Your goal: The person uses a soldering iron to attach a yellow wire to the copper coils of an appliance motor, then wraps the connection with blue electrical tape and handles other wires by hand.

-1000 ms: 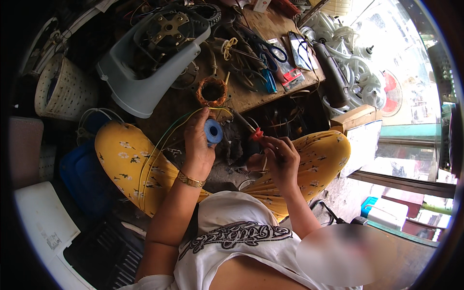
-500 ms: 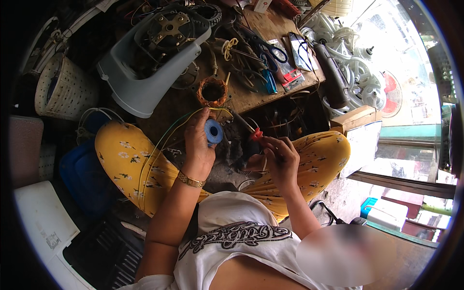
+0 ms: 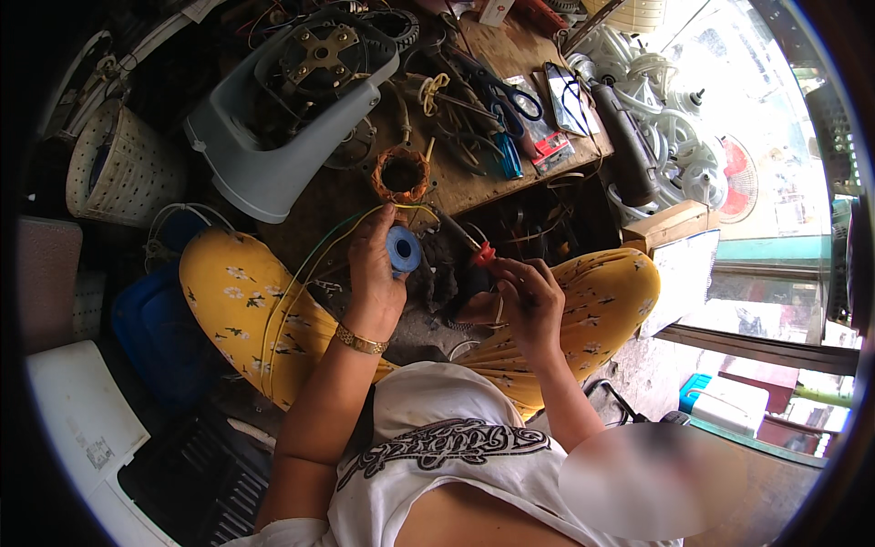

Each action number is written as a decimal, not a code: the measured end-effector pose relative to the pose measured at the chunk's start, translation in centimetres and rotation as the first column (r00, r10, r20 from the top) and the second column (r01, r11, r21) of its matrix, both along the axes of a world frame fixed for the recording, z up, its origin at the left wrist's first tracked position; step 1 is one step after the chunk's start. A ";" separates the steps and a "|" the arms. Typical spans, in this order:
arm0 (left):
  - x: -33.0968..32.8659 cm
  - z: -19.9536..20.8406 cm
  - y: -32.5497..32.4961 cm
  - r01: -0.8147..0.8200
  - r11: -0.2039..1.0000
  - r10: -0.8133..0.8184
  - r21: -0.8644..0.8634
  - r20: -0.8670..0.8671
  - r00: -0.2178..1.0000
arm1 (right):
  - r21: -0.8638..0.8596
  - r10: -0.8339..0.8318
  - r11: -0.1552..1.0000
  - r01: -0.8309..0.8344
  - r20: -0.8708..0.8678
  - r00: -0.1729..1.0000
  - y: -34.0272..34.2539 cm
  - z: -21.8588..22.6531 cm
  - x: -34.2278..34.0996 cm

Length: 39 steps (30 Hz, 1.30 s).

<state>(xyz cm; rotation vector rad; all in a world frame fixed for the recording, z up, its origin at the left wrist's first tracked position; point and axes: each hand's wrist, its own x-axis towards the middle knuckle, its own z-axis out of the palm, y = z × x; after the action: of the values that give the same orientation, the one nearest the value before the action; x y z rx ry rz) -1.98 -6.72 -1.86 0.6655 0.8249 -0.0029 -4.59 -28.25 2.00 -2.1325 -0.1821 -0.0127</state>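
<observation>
My left hand (image 3: pixel 372 273) is closed around a small blue spool (image 3: pixel 402 249) with a dark hole in its centre. Its fingertips pinch a yellow wire (image 3: pixel 415 207), just below a ring-shaped copper motor coil (image 3: pixel 401 175) wrapped in orange binding. In my right hand (image 3: pixel 530 296) is a soldering iron (image 3: pixel 482 254) with a red collar. The iron's grey shaft points up and left, its tip at the yellow wire; whether they touch I cannot tell. A long green and yellow lead (image 3: pixel 310 260) runs from my left hand down over my left thigh.
A grey fan housing (image 3: pixel 273 173) with its motor stands at the left of the wooden bench (image 3: pixel 483 187). Scissors (image 3: pixel 515 98), a blue-handled tool (image 3: pixel 508 155) and small packets lie on the bench. White plastic fan parts (image 3: pixel 674 137) are piled at the right.
</observation>
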 end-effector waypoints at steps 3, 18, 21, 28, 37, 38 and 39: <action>0.0 0.1 0.0 -0.001 1.000 0.001 -0.001 0.005 1.000 | 0.017 -0.015 1.000 0.016 -0.012 1.000 0.1 0.0 0.0; -0.1 0.0 0.0 -0.004 1.000 0.004 -0.003 0.000 1.000 | 0.069 -0.034 0.997 0.041 -0.099 0.995 0.2 1.3 -0.1; -0.1 0.3 0.0 -0.004 1.000 0.004 -0.016 -0.001 1.000 | 0.036 -0.023 0.999 0.025 -0.065 0.998 -0.2 0.5 0.1; -0.3 -0.3 -0.1 -0.006 1.000 0.006 -0.008 0.036 0.999 | 0.010 -0.009 1.000 0.010 -0.044 0.999 -0.1 0.9 0.1; -0.6 -0.6 -0.3 -0.009 0.998 0.002 0.062 0.105 0.994 | 0.079 0.038 0.996 -0.039 0.010 0.999 -3.1 1.6 3.3; -0.7 -0.8 -0.3 -0.028 0.997 0.019 0.073 0.123 0.992 | 0.068 0.068 0.996 -0.066 -0.026 0.997 -4.2 2.6 4.6; -0.6 -1.0 -0.4 -0.042 0.996 0.031 0.081 0.142 0.989 | 0.056 0.092 0.995 -0.088 -0.062 0.994 -5.2 3.8 6.0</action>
<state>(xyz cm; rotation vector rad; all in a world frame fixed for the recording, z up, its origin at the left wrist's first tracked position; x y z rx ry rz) -2.60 -7.15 -2.87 0.7214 0.7043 0.1113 1.42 -33.46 5.83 -2.0669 -0.2369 0.1031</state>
